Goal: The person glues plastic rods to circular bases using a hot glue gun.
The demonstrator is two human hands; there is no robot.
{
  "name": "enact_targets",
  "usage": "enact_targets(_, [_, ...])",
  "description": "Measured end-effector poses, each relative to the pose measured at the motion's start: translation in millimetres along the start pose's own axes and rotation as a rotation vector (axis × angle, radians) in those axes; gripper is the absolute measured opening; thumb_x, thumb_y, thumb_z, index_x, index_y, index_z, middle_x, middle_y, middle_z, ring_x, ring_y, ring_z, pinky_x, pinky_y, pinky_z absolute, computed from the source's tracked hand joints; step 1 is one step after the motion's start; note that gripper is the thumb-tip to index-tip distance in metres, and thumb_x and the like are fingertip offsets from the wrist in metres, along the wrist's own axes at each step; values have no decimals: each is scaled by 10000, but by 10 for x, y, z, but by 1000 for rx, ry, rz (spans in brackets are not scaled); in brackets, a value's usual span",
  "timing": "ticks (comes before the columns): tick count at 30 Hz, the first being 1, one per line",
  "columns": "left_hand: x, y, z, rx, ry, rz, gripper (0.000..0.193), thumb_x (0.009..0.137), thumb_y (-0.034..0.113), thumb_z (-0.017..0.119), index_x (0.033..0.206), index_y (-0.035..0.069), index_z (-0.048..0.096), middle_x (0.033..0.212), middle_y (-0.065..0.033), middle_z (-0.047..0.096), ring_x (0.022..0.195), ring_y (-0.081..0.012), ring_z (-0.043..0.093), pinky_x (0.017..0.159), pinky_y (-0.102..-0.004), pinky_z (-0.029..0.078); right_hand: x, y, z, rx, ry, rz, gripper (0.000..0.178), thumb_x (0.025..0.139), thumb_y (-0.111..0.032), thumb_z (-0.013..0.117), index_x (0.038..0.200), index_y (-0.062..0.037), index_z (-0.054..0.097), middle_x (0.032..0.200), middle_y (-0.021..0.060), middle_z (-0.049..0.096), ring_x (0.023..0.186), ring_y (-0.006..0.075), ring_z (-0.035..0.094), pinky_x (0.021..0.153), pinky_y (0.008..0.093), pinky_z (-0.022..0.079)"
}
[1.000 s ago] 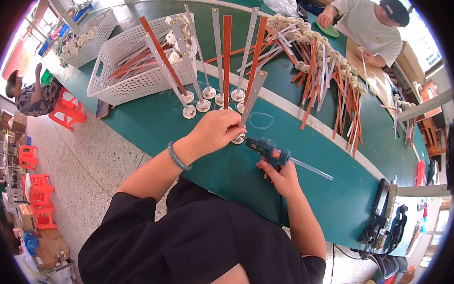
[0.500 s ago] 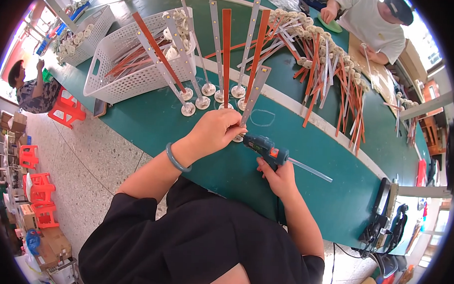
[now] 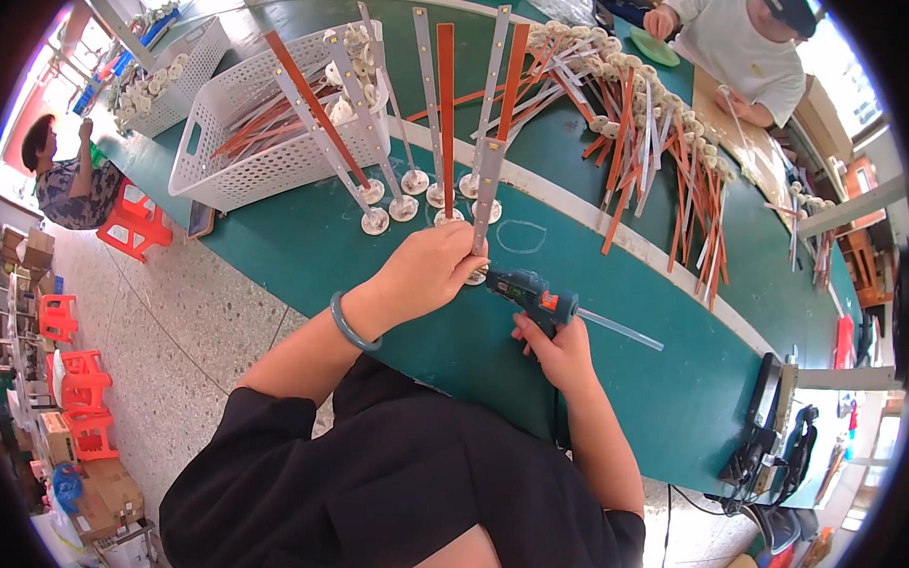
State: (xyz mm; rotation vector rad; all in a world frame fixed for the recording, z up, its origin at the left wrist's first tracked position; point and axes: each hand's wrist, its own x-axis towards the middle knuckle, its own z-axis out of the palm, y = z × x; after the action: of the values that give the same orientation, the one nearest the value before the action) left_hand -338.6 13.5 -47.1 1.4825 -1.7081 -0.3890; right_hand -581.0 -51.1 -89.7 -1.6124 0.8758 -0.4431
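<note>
My left hand [image 3: 430, 266] pinches the lower end of a grey LED strip [image 3: 489, 190] that stands almost upright on a small round white base [image 3: 477, 277], partly hidden by my fingers. My right hand [image 3: 558, 350] is wrapped round the handle of a dark blue glue gun [image 3: 529, 293]. Its nozzle reaches the foot of the strip beside my left fingertips. A translucent glue stick [image 3: 621, 330] juts out of the gun's back. Just beyond my hands stand several more strips on round white bases, some showing grey LED faces and others an orange-brown side [image 3: 445, 113].
A white perforated basket [image 3: 279, 143] of strips stands at the left on the green table [image 3: 651, 391]. Strips with white round ends lie heaped along a pale ridge [image 3: 577, 203]. A co-worker [image 3: 743, 54] sits across the table; another person [image 3: 73, 176] sits far left.
The strip in my left hand has swung from leaning right to nearly upright. The glue gun stays at its foot, barely shifted.
</note>
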Motion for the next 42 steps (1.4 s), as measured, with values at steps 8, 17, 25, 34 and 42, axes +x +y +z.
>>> enact_targets(8, [57, 60, -93, -59, -14, -24, 154, 887, -44, 603, 1027, 8, 566, 889, -144, 624, 819, -299, 654, 725, -364, 511, -42, -18, -99, 232, -50, 28, 204, 909, -165, 698, 1012, 6, 664, 850, 38, 694, 628, 98, 605, 548, 248, 480])
enact_targets(17, [41, 18, -19, -69, -36, -51, 120, 915, 16, 608, 1035, 20, 601, 932, -139, 664, 882, -334, 658, 757, -393, 523, -6, 25, -52, 130, -66, 6, 196, 943, -173, 684, 1033, -1, 655, 902, 68, 719, 679, 84, 611, 558, 230, 483])
enact_targets(25, [41, 7, 13, -19, 11, 20, 123, 891, -15, 650, 1009, 6, 624, 927, -143, 679, 858, -328, 681, 721, -371, 533, 37, 70, 25, -22, -6, -44, 172, 934, -147, 680, 1011, 6, 665, 821, 45, 694, 645, 79, 599, 547, 242, 478])
enact_targets(34, [20, 0, 13, -65, 8, 7, 102, 908, 2, 611, 1009, 7, 597, 929, -142, 659, 871, -345, 654, 748, -397, 524, -6, 58, 33, -30, 47, -76, 146, 922, -113, 686, 971, 16, 640, 725, 32, 636, 608, 77, 579, 532, 248, 461])
enact_targets(42, [13, -19, 25, -75, 13, 0, 104, 909, -1, 608, 1012, 6, 591, 923, -139, 653, 864, -346, 651, 744, -394, 522, 2, 54, 17, -15, 24, -51, 148, 917, -107, 690, 977, 17, 635, 734, 35, 638, 606, 83, 583, 528, 247, 464])
